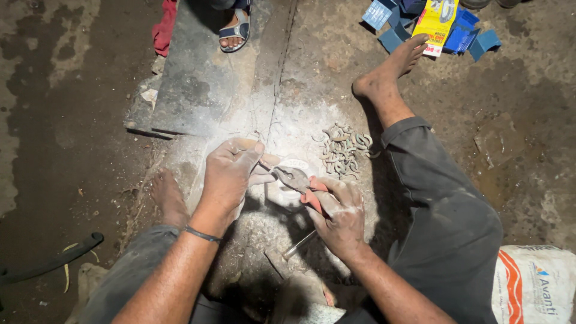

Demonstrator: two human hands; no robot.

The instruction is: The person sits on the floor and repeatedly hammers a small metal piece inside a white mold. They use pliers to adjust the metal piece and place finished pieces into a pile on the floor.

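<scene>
My right hand grips red-handled pliers whose jaws point left. My left hand is closed on a small pale piece held at the plier jaws; the piece is mostly hidden by my fingers. Both hands are dusted white and hover over a dusty patch of ground. A heap of several small curved metal pieces lies just beyond the pliers, to the right.
My bare feet rest either side. A thin metal rod lies below my hands. Grey slab and another person's sandalled foot at top. Blue boxes and a yellow packet top right. White sack bottom right.
</scene>
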